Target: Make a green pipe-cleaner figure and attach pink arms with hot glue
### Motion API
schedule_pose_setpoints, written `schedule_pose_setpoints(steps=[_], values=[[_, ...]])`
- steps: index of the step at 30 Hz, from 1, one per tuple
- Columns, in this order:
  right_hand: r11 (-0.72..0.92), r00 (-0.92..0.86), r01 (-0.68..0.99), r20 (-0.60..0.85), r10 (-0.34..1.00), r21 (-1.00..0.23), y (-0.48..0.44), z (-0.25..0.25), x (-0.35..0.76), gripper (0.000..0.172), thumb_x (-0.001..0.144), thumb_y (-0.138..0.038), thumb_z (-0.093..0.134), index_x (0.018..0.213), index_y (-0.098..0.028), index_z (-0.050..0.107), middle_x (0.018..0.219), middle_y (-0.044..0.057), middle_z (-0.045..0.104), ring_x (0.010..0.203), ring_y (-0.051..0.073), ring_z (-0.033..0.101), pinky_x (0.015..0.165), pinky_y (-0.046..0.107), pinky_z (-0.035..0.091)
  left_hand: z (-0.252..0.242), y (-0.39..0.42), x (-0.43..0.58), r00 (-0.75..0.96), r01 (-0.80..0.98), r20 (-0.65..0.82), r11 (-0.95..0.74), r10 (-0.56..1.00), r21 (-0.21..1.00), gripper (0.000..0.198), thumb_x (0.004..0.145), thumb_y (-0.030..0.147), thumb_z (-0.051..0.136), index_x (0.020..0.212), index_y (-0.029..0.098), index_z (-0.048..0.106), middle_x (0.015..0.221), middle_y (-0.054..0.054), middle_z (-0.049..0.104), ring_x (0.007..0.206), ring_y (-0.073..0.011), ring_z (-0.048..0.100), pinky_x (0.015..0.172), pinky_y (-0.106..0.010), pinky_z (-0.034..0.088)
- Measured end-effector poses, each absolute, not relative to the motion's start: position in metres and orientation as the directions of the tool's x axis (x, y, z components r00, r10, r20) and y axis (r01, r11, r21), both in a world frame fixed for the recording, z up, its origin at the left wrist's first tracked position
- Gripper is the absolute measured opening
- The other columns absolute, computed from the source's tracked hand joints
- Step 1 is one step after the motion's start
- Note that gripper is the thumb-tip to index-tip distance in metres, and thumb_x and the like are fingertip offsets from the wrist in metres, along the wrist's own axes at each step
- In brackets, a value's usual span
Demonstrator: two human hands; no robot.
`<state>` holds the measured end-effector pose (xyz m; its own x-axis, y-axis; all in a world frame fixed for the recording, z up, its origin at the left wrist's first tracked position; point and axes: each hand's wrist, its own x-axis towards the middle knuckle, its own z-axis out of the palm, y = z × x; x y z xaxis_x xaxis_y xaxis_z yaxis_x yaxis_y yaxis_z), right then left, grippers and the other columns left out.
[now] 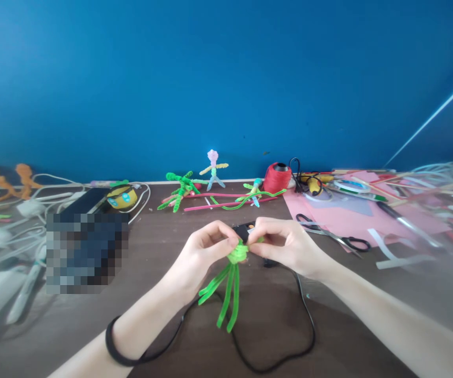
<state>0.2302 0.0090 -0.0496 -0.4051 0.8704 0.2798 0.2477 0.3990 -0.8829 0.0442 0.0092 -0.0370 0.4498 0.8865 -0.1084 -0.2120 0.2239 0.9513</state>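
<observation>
Two hands to log first. Where do they stand?

Item one, left hand (203, 249): raised over the middle of the table (368, 325), grip pinched together on the left side of a knot. Item two, right hand (285, 244): facing it, grip likewise closed on the knot's right side. Fingertips of both nearly meet.

What carries the knot?

Item three, pipe cleaner bundle (230, 286): green, several strands twisted into a lump at the top, which sits squarely between the two grips. Neither hand is nearer; both are touching it.

Long axis?

Runs from the knot downward toward the person, leaning slightly to the left. Loose ends splay apart at the bottom. Whether those ends touch the table, I cannot tell.

Anything close by?

Item four, black cable (289, 341): loops on the table under the bundle. Item five, wristband (112, 344): black, on the left wrist. Item six, a small black object (243, 230) just behind the fingers, mostly hidden.

Further back?

Item seven, scissors (340, 239): lying to the right, on pink paper (329, 212). Item eight, red thread spool (277, 177): by the wall. Item nine, pipe cleaner figures (213, 170): finished ones, standing and lying along the wall, well apart from the hands.
</observation>
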Motion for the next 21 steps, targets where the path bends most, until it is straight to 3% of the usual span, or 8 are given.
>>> schedule_pose_setpoints(steps=[14, 21], values=[[0.267, -0.416, 0.095, 0.205, 0.886, -0.959, 0.007, -0.051, 0.227, 0.017, 0.074, -0.031, 0.064, 0.077, -0.016, 0.057, 0.062, -0.003, 0.044, 0.054, 0.008, 0.038, 0.049, 0.021, 0.030, -0.046, 0.014, 0.045, 0.633, -0.348, -0.128, 0.428, 0.763, 0.834, 0.008, 0.069, 0.016, 0.064, 0.074, 0.014, 0.057, 0.068, -0.002, 0.058, 0.058, -0.0113, 0.056, 0.060, -0.026, 0.047], [0.312, -0.487, 0.088, 0.233, 0.842, -0.946, 0.006, -0.050, 0.227, 0.017, 0.076, -0.031, 0.061, 0.089, -0.020, 0.063, 0.066, -0.003, 0.044, 0.057, 0.008, 0.040, 0.053, 0.022, 0.033, -0.047, 0.012, 0.049, 0.680, -0.381, -0.144, 0.514, 0.719, 0.769, 0.012, 0.066, 0.013, 0.066, 0.071, 0.013, 0.054, 0.066, -0.001, 0.056, 0.054, -0.0103, 0.055, 0.055, -0.026, 0.049]])
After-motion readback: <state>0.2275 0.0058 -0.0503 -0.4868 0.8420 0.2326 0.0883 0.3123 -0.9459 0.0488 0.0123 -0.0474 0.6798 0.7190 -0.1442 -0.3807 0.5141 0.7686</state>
